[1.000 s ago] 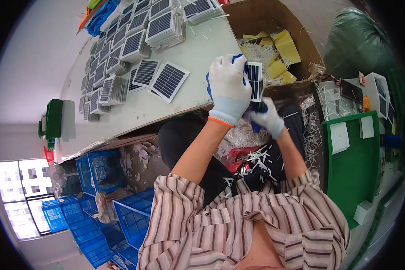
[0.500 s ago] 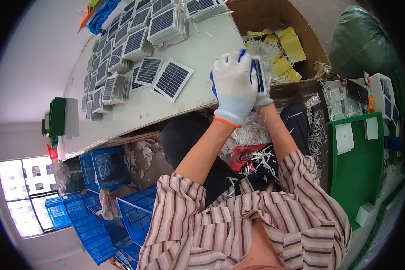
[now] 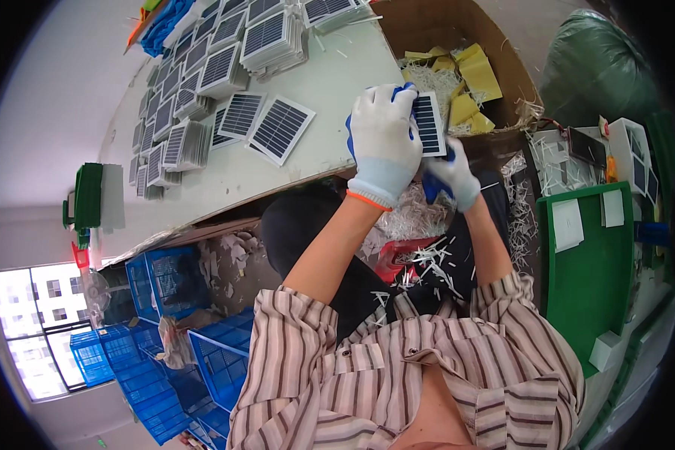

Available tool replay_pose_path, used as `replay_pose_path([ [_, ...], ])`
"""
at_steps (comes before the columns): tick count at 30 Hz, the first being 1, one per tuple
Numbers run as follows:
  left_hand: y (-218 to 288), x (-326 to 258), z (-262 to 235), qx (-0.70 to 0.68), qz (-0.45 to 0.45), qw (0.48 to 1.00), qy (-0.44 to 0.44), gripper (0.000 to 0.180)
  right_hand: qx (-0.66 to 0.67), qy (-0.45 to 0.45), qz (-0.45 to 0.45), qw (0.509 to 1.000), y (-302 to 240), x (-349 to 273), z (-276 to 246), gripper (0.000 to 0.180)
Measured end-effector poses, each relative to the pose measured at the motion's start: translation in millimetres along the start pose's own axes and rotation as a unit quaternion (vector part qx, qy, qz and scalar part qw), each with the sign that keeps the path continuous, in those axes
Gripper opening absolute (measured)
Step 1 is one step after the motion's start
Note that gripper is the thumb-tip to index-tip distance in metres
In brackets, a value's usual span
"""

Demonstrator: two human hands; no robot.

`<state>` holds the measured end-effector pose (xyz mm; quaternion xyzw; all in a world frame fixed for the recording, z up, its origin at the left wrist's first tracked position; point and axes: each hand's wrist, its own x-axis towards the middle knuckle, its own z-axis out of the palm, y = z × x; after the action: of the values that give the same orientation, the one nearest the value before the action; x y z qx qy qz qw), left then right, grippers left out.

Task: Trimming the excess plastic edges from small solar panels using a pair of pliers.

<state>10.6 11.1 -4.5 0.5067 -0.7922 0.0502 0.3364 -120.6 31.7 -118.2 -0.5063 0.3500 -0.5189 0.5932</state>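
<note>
My left hand [image 3: 386, 135], in a white glove with blue coating, grips a small solar panel [image 3: 429, 124] by its left edge, above the table's right end. The panel is dark with pale lines and a white border. Close to its lower right corner is my right hand [image 3: 454, 176], gloved alike and slightly blurred, its fingers curled. A thin dark sliver shows above that hand along the panel's right edge; what the hand holds is unclear. Loose panels [image 3: 281, 130] lie on the table [image 3: 330, 97], left of my left hand. Several stacks of panels [image 3: 273, 41] stand farther back.
Beyond my hands, a cardboard box [image 3: 514, 75] contains white strips and yellow pieces [image 3: 478, 75]. White strips [image 3: 435, 262] lie on my lap around a red object [image 3: 397, 259]. A green tray [image 3: 589, 277] is at right, a green bag [image 3: 600, 75] behind, blue crates [image 3: 221, 360] at lower left.
My right hand has come out from behind the panel, moving down toward me. More of the panel's face shows now. My left hand keeps its hold, shifted slightly left.
</note>
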Motion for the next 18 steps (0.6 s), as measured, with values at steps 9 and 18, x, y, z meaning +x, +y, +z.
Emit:
replay_pose_path([
  [9, 6.1, 1.5, -4.1, 0.054, -0.013, 0.998, -0.026, 0.040, -0.068, 0.188, -0.077, 0.977, 17.6, -20.5, 35.5, 0.033],
  [18, -4.2, 2.1, -6.7, 0.014, 0.014, 0.999, -0.045, 0.043, 0.432, 0.133, 0.111, 0.885, 17.4, 63.5, 35.4, 0.032],
])
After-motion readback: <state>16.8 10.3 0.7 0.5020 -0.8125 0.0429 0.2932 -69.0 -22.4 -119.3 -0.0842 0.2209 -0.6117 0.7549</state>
